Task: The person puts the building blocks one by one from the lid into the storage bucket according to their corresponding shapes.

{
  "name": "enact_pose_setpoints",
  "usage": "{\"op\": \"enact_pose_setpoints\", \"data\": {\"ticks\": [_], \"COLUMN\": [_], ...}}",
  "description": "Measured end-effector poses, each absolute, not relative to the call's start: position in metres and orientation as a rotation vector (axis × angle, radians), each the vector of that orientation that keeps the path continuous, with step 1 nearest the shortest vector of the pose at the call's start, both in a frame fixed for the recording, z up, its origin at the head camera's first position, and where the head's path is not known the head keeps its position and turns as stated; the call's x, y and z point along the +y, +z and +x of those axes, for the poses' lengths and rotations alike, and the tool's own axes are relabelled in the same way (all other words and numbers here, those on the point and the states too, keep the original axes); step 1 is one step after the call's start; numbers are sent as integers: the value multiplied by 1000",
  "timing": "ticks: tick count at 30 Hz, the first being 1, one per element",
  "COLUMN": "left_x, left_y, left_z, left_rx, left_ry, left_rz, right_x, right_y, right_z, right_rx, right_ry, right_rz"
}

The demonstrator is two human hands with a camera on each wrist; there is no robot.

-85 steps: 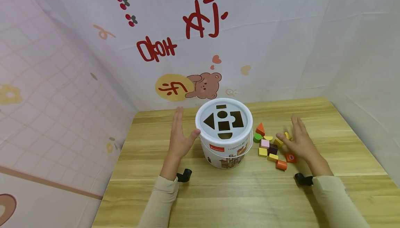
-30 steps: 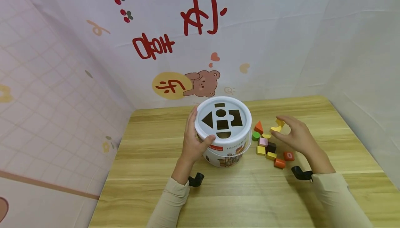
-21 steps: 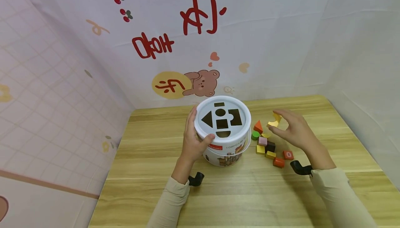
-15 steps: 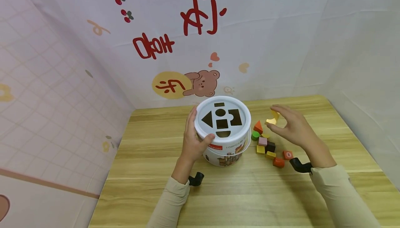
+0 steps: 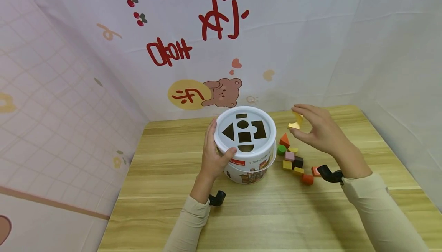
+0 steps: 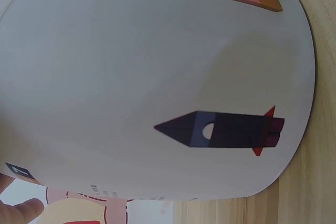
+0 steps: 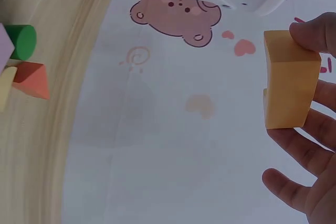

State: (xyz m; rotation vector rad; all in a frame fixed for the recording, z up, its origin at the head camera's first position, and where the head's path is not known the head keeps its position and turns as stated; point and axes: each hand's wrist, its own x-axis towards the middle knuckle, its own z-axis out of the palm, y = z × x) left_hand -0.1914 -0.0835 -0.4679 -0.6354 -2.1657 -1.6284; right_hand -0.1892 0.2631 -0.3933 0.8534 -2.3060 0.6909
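A white bucket [image 5: 246, 167] stands on the table, its grey lid [image 5: 226, 119] cut with shaped holes. My left hand [image 5: 214, 156] rests against the bucket's left side, fingers along the wall and thumb on the front rim. In the left wrist view the bucket's wall [image 6: 131, 66] fills most of the picture. To the right, my right hand [image 5: 319, 131] pinches a yellow arch block [image 5: 296, 123] between thumb and fingers, raised above the table and apart from the bucket. The right wrist view shows this yellow arch block [image 7: 291, 80] close up, against the backdrop.
Right of the bucket lie several loose blocks, among them an orange triangle [image 5: 284, 140], a green cylinder [image 5: 281, 150], a pink block [image 5: 289, 156], a dark block [image 5: 297, 162] and a red-orange cylinder [image 5: 307, 179]. A white cloth wall [image 5: 310, 52] rises behind the table [image 5: 224, 225].
My left hand has come onto the bucket's side. My right hand has taken hold of the yellow arch block, then lifted it up and to the left.
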Motion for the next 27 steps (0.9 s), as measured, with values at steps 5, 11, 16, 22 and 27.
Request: {"op": "enact_pose_setpoints", "data": {"ticks": [5, 11, 16, 22, 27], "left_x": [-84, -83, -84, -84, -83], "left_y": [-468, -468, -469, -469, -470], "left_z": [-190, -189, -189, -188, -188], "left_rx": [-2162, -2167, -2172, -2193, -2190], "left_ry": [-1640, -1646, -1639, -1628, -1638], "left_rz": [-629, -618, -609, -587, -588], "right_x": [252, 236, 221, 208, 201], "right_y": [-382, -371, -364, -364, -366], "right_z": [-189, -191, -192, -193, -196], "right_rx": [-2288, -2269, -2258, -2256, -2243], "right_ry": [673, 649, 661, 688, 713], "right_rz": [918, 991, 1023, 1041, 1077]}}
